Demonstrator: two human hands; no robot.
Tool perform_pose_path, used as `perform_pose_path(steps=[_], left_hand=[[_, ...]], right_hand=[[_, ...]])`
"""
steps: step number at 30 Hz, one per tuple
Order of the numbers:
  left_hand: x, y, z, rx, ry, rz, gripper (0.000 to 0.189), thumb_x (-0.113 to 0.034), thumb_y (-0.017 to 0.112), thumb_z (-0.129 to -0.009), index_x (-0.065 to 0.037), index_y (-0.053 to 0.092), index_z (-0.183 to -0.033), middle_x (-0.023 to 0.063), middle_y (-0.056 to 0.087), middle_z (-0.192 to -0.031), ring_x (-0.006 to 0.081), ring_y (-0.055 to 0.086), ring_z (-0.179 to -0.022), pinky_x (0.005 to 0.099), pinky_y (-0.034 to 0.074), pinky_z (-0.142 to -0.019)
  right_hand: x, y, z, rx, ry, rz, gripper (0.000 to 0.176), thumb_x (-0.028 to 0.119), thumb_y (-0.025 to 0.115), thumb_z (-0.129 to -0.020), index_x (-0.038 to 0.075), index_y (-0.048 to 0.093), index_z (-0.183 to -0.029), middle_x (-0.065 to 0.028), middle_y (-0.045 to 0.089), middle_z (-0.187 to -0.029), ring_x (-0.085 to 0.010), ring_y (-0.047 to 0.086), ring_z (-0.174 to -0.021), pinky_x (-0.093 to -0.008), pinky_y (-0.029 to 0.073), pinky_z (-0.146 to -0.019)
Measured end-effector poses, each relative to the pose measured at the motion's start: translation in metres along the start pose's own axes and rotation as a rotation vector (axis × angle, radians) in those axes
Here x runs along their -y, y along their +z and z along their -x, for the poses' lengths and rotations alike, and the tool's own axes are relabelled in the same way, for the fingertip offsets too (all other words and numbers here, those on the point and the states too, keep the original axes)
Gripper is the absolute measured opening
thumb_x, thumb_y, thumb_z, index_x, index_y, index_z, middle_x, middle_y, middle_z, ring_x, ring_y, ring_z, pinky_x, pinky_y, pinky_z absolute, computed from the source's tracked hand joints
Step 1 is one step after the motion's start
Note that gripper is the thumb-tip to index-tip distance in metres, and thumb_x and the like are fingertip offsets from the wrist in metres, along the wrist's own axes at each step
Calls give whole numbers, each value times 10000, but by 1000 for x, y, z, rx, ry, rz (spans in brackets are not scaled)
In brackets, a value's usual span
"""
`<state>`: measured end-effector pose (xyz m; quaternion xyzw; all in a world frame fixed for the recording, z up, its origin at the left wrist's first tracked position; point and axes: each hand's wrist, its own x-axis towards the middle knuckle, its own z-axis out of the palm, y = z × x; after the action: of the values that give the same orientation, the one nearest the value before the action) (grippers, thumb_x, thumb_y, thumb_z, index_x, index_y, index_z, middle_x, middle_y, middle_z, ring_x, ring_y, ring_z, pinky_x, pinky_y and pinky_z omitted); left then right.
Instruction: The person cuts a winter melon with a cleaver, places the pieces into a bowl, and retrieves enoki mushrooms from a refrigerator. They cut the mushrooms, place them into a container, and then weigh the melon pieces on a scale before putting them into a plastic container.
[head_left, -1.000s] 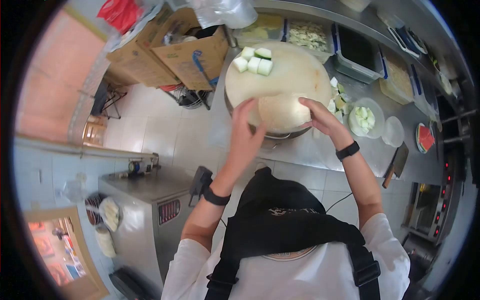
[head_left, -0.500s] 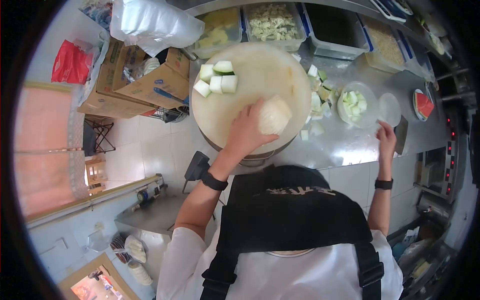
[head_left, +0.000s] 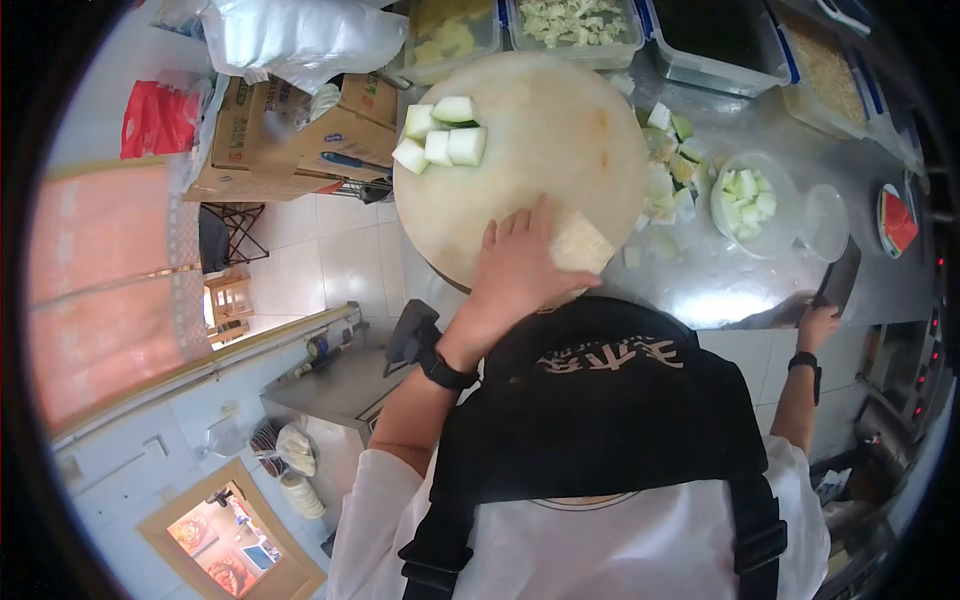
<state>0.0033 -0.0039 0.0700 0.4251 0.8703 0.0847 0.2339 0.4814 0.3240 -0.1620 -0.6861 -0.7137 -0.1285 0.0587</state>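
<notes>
My left hand (head_left: 520, 258) rests on the near part of a round chopping block (head_left: 540, 110), thumb and fingers around a pale, cream-coloured chunk of vegetable (head_left: 580, 243) whose exact kind I cannot make out. White chunks with green skin (head_left: 450, 140), looking like winter melon, stand at the block's far left. At the counter's front right edge my right hand (head_left: 818, 325) is closed on the handle of a cleaver (head_left: 841, 280), its dark blade lying on the metal.
Green-skinned trimmings (head_left: 668, 170) lie right of the block. Beyond them stand a bowl of pale green pieces (head_left: 745, 203), a clear round lid (head_left: 825, 222) and a small dish with something red (head_left: 897, 220). Food tubs (head_left: 575, 25) line the back; a cardboard box (head_left: 250, 150) stands left.
My right hand has moved down to the cleaver's handle and closed on it. My left hand and the pale vegetable have come nearer to my body. The view has shifted.
</notes>
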Motion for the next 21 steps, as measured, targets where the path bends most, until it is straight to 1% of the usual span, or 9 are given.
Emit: perform_pose_path(steps=[2, 6, 9, 11, 12, 15, 17, 19, 21], left_hand=[[-4, 6, 10, -45, 41, -41, 982, -484, 768, -604, -12, 318, -1338, 222, 437, -1289, 375, 403, -1222, 538, 242, -1043], [2, 19, 10, -104, -32, 34, 931, -411, 786, -583, -10, 351, -1303, 212, 497, -1194, 368, 484, -1120, 476, 352, -974], [3, 18, 3, -132, -31, 98, 857, -357, 778, -593, -2, 382, -1266, 212, 521, -1142, 366, 516, -1061, 441, 412, -909], [2, 17, -1, -147, -9, 83, 819, -332, 770, -602, 3, 397, -1248, 215, 528, -1120, 365, 525, -1041, 428, 432, -879], [0, 16, -5, -180, 38, 100, 818, -333, 772, -600, 7, 401, -1244, 224, 531, -1106, 371, 529, -1030, 432, 435, -872], [-5, 18, -17, -202, 89, 97, 814, -337, 777, -595, 15, 414, -1233, 236, 532, -1089, 376, 522, -1035, 434, 424, -882], [-10, 18, -20, -213, 77, 92, 809, -339, 779, -592, 18, 422, -1225, 240, 530, -1086, 376, 510, -1050, 434, 410, -900], [-15, 12, -14, -319, 73, -53, 762, -345, 783, -589, 21, 470, -1179, 250, 527, -1084, 370, 477, -1090, 430, 367, -943], [-15, 17, -13, -391, 119, -81, 805, -386, 783, -584, 26, 466, -1199, 232, 510, -1120, 347, 471, -1109, 465, 327, -971]], right_hand=[[-19, 6, -4, 138, 32, -83, 546, 234, 709, -717, -58, 419, -1076, -276, 555, -947, -431, 577, -858, -440, 476, -787], [-32, 2, 14, 95, 136, -419, 517, 193, 699, -740, -66, 415, -1087, -222, 571, -973, -330, 593, -858, -407, 477, -779], [-32, -45, 41, 142, 129, -620, 436, 178, 665, -800, -54, 420, -1077, -159, 568, -968, -240, 575, -833, -370, 475, -757], [-9, -98, 64, 86, 226, -799, 339, 159, 604, -866, -26, 423, -1083, -87, 555, -888, -148, 545, -758, -285, 466, -671], [8, -128, 73, 89, 243, -799, 339, 159, 604, -866, -26, 423, -1083, -87, 555, -888, -148, 545, -758, -285, 466, -671], [65, -207, 98, 281, -27, -1216, 262, 100, 533, -907, 13, 451, -1140, 4, 549, -765, -39, 480, -590, -179, 388, -527], [92, -230, 107, 474, -247, -1265, 289, 68, 568, -876, 16, 473, -1144, -9, 546, -768, -47, 477, -586, -193, 392, -523], [134, -269, 111, 564, -529, -1114, 327, 34, 601, -834, 30, 488, -1141, -42, 566, -778, -90, 524, -594, -221, 416, -541], [171, -290, 113, 627, -718, -1142, 346, 35, 641, -794, 53, 510, -1114, -81, 579, -809, -170, 578, -602, -272, 457, -544]])
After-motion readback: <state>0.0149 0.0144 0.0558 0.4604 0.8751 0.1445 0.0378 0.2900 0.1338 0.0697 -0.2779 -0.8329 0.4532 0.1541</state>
